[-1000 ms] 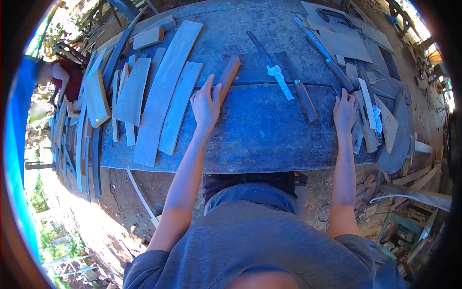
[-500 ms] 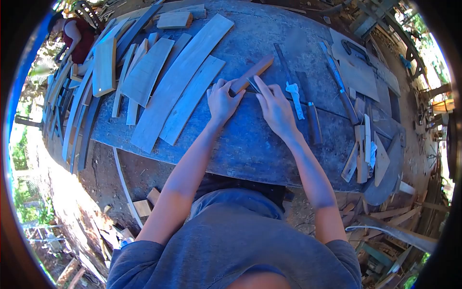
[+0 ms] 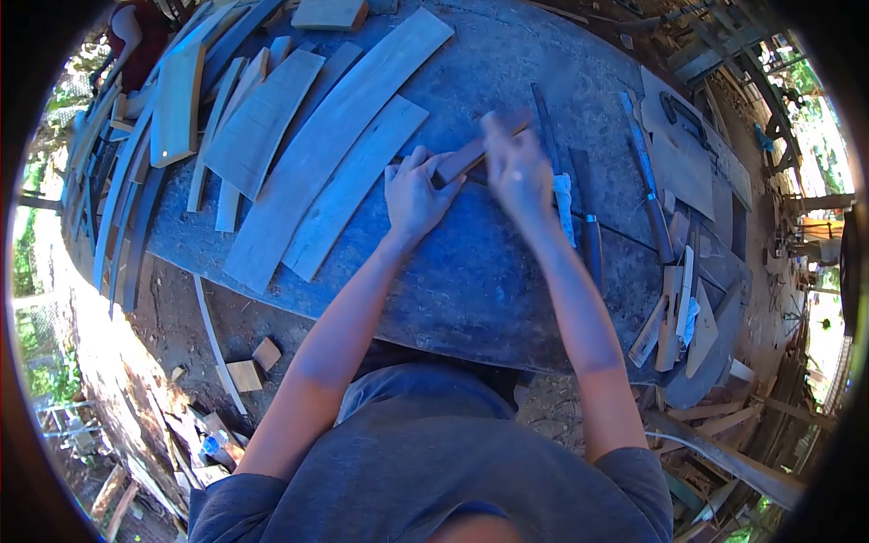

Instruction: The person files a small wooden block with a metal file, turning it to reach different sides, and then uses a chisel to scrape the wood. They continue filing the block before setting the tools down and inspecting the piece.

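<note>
A narrow reddish-brown wooden block lies slanted on the worn blue-grey tabletop. My left hand grips its near end, thumb along the side and fingers curled over. Above the block's far half is my right hand, blurred by motion, its fingers bent. Something dark showed between those fingers a moment before; now the hand hides it. Just right of that hand are a white cloth and a dark-handled chisel-like tool.
Long pale boards and a thick wood block cover the table's left. To the right lie a long-handled tool, a C-clamp and wood offcuts. A person is at the far left.
My right hand has slid forward along the block toward its far end, and its fingers have curled more. My left hand keeps its hold. The view has shifted slightly.
</note>
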A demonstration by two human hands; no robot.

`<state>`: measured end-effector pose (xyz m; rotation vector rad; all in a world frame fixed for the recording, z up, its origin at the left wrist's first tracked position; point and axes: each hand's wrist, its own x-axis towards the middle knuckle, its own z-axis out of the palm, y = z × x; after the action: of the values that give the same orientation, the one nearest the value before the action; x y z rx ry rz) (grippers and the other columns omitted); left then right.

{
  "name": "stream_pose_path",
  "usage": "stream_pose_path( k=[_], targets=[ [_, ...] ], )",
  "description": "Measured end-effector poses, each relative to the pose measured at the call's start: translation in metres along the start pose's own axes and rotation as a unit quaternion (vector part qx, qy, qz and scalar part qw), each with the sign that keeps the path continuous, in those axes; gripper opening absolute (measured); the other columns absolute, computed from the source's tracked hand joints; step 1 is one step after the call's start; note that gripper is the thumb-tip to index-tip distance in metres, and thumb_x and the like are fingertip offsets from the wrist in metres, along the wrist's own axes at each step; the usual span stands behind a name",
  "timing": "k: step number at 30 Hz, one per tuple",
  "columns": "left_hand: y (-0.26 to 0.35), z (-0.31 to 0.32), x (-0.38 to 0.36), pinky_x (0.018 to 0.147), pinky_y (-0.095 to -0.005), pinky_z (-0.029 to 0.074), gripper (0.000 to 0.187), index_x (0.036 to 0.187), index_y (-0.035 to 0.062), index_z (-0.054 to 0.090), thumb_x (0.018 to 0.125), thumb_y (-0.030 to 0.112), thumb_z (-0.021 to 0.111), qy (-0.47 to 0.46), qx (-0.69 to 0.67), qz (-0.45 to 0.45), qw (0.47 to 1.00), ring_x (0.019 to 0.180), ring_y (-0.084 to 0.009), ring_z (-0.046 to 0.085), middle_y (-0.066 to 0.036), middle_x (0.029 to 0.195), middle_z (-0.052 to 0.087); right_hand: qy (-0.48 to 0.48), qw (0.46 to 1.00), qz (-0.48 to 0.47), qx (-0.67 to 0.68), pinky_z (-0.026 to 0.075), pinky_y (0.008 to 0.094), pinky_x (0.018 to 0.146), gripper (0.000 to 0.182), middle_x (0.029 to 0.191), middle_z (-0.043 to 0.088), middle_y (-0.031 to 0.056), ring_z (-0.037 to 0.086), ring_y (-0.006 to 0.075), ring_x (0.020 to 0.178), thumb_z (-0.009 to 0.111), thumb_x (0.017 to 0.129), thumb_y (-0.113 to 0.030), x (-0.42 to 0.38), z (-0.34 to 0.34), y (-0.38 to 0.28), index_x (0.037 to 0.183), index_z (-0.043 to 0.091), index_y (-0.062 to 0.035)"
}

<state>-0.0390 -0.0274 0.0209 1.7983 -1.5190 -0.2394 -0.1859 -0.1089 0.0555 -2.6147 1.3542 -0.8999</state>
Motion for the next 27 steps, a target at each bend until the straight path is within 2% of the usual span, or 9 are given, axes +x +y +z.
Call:
stream_pose_path(
  k=[3, 7, 9, 15, 18, 21, 22, 24, 27],
  targets=[
    [0.001, -0.003, 0.001, 0.078, -0.0338, 0.036, 0.035, 0.107, 0.0168, 0.071, 0.075, 0.030, 0.076, 0.008, 0.007, -0.012, 1.000, 0.086, -0.0200, 0.058, -0.002, 0.090, 0.057, 0.038, 0.997, 0.066, -0.022, 0.054, 0.0457, 0.055, 0.039, 0.084, 0.055, 0.0173, 0.064, 0.0384, 0.064, 0.057, 0.093, -0.023, 0.012, 0.008, 0.027, 0.131, 0.057, -0.0216],
    [-0.004, -0.003, 0.006, 0.076, -0.0332, 0.035, 0.034, 0.107, 0.0172, 0.071, 0.076, 0.030, 0.077, 0.012, 0.018, 0.010, 1.000, 0.084, -0.0192, 0.057, -0.001, 0.088, 0.055, -0.006, 0.996, 0.036, 0.077, 0.054, 0.0441, 0.055, 0.036, 0.086, 0.055, 0.0188, 0.064, 0.0381, 0.063, 0.055, 0.094, -0.022, -0.032, -0.001, -0.020, 0.130, 0.058, -0.0205],
    [-0.006, 0.000, 0.001, 0.074, -0.0326, 0.033, 0.033, 0.108, 0.0177, 0.070, 0.077, 0.027, 0.077, -0.018, 0.000, -0.005, 1.000, 0.082, -0.0178, 0.056, -0.001, 0.085, 0.052, -0.043, 0.992, -0.066, 0.094, 0.053, 0.0436, 0.054, 0.036, 0.088, 0.057, 0.0210, 0.064, 0.0385, 0.063, 0.055, 0.094, -0.023, -0.047, 0.000, -0.019, 0.131, 0.057, -0.0200],
    [0.002, -0.004, -0.001, 0.076, -0.0316, 0.035, 0.035, 0.112, 0.0158, 0.069, 0.081, 0.031, 0.074, -0.007, 0.032, -0.009, 0.999, 0.075, -0.0197, 0.049, -0.001, 0.087, 0.053, 0.049, 0.996, 0.066, 0.018, 0.052, 0.0440, 0.053, 0.040, 0.089, 0.056, 0.0227, 0.064, 0.0406, 0.064, 0.056, 0.093, -0.024, 0.008, 0.010, 0.025, 0.133, 0.055, -0.0176],
    [-0.001, -0.002, 0.002, 0.076, -0.0319, 0.034, 0.035, 0.112, 0.0159, 0.069, 0.080, 0.030, 0.075, -0.002, 0.029, -0.001, 1.000, 0.075, -0.0197, 0.050, -0.001, 0.086, 0.052, -0.012, 0.994, -0.031, 0.100, 0.052, 0.0436, 0.050, 0.038, 0.087, 0.057, 0.0226, 0.063, 0.0412, 0.060, 0.055, 0.093, -0.023, -0.040, 0.000, -0.037, 0.130, 0.056, -0.0138],
    [0.002, -0.004, 0.001, 0.075, -0.0322, 0.034, 0.034, 0.109, 0.0159, 0.070, 0.079, 0.030, 0.075, -0.008, 0.028, 0.002, 1.000, 0.076, -0.0206, 0.053, -0.002, 0.085, 0.052, -0.042, 0.995, -0.066, 0.067, 0.052, 0.0444, 0.050, 0.039, 0.086, 0.057, 0.0218, 0.063, 0.0404, 0.058, 0.056, 0.093, -0.024, -0.025, -0.004, -0.012, 0.130, 0.055, -0.0130],
    [0.006, -0.004, 0.000, 0.075, -0.0320, 0.034, 0.034, 0.108, 0.0156, 0.070, 0.079, 0.031, 0.075, 0.007, 0.020, -0.001, 1.000, 0.076, -0.0215, 0.053, -0.003, 0.085, 0.052, -0.036, 0.996, -0.059, 0.061, 0.052, 0.0444, 0.050, 0.039, 0.086, 0.057, 0.0218, 0.063, 0.0404, 0.058, 0.056, 0.093, -0.024, -0.012, -0.003, 0.010, 0.130, 0.055, -0.0130],
    [0.011, -0.004, 0.002, 0.075, -0.0320, 0.034, 0.035, 0.108, 0.0154, 0.070, 0.078, 0.031, 0.075, 0.008, 0.022, 0.000, 1.000, 0.076, -0.0218, 0.053, -0.003, 0.085, 0.052, 0.022, 0.998, 0.064, -0.018, 0.052, 0.0463, 0.049, 0.040, 0.084, 0.056, 0.0213, 0.063, 0.0399, 0.058, 0.055, 0.093, -0.026, 0.020, 0.007, 0.053, 0.131, 0.054, -0.0139],
    [0.001, -0.001, 0.003, 0.075, -0.0322, 0.034, 0.036, 0.109, 0.0149, 0.070, 0.077, 0.032, 0.075, 0.018, 0.044, 0.009, 0.999, 0.077, -0.0222, 0.053, -0.004, 0.085, 0.052, 0.098, 0.995, 0.017, -0.009, 0.052, 0.0476, 0.048, 0.040, 0.083, 0.057, 0.0210, 0.063, 0.0398, 0.058, 0.054, 0.094, -0.028, 0.001, 0.014, 0.026, 0.132, 0.054, -0.0144]
  ],
)
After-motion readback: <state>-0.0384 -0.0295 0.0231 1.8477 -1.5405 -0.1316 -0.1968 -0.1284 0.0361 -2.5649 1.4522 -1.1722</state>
